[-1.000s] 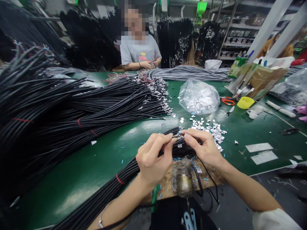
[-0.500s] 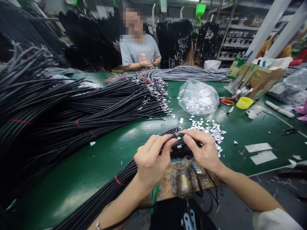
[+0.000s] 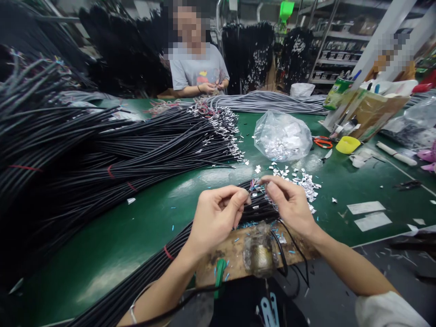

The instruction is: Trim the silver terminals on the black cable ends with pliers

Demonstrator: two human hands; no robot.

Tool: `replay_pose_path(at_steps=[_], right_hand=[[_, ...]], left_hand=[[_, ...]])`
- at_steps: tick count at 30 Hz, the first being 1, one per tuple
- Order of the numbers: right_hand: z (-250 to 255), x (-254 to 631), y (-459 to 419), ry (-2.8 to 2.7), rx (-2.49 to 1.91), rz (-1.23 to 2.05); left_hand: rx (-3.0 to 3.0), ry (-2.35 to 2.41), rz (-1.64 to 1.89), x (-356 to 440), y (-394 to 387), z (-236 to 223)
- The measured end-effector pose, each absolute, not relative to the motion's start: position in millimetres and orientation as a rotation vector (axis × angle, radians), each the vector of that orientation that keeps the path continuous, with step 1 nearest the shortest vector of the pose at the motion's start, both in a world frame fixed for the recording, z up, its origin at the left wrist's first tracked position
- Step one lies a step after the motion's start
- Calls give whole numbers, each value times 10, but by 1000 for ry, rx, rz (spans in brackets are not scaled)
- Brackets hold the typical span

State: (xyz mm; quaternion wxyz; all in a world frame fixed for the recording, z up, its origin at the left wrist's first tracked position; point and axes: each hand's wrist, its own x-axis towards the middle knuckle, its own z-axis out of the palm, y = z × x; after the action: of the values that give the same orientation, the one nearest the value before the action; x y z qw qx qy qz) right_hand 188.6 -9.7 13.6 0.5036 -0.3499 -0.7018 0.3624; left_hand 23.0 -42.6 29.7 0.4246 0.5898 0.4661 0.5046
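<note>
My left hand (image 3: 218,218) is closed in a pinch on the end of a black cable (image 3: 251,193), most of it hidden by the fingers. Just to the right, thumb and forefinger of my right hand (image 3: 294,206) come together beside thin coloured wires (image 3: 253,183); what they grip is too small to make out. Under both hands lies a bundle of black cables (image 3: 160,254), tied with a red band (image 3: 168,252). Below them a tape-wrapped metal device (image 3: 260,254) sits on a worn wooden board (image 3: 231,240).
Large stacks of black cables (image 3: 153,141) fill the left. Foil scraps (image 3: 306,184) lie beyond my right hand, near a clear plastic bag (image 3: 282,136). Orange-handled scissors (image 3: 322,142) and a yellow object (image 3: 347,145) lie right. A co-worker (image 3: 200,68) handles wires across the table.
My hands have drawn slightly apart, the right one rising a little. The coloured wires between them show more clearly, and my left fingers are curled in more.
</note>
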Motion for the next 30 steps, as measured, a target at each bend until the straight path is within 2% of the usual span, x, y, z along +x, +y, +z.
replay_pose_path(at_steps=[6, 8, 11, 13, 15, 19, 21, 24, 25, 30], right_hand=[[195, 1868, -89, -1620, -830, 949], [182, 1845, -76, -1522, -808, 1183], [126, 1812, -44, -1328, -711, 1741], [101, 1806, -26, -1335, -645, 1917], [101, 1814, -18, -1478, -672, 1709], [119, 1828, -29, -1645, -841, 807], [111, 1812, -36, -1628, -852, 828], [107, 1783, -38, -1647, -760, 1259], [117, 1785, -34, -1697, -725, 1300], [214, 1970, 77, -1695, -899, 649]], left_hand=[[1767, 1342, 1290, 292, -477, 221], [1836, 1367, 1302, 275, -461, 206], [1958, 1360, 1391, 244, -417, 199], [2047, 1341, 1443, 240, -396, 197], [2098, 1368, 1447, 252, -390, 192], [2060, 1456, 1275, 285, -402, 185], [1973, 1450, 1177, 281, -397, 188], [1834, 1450, 1120, 254, -380, 198], [1805, 1450, 1109, 246, -378, 202], [1799, 1444, 1183, 258, -427, 204]])
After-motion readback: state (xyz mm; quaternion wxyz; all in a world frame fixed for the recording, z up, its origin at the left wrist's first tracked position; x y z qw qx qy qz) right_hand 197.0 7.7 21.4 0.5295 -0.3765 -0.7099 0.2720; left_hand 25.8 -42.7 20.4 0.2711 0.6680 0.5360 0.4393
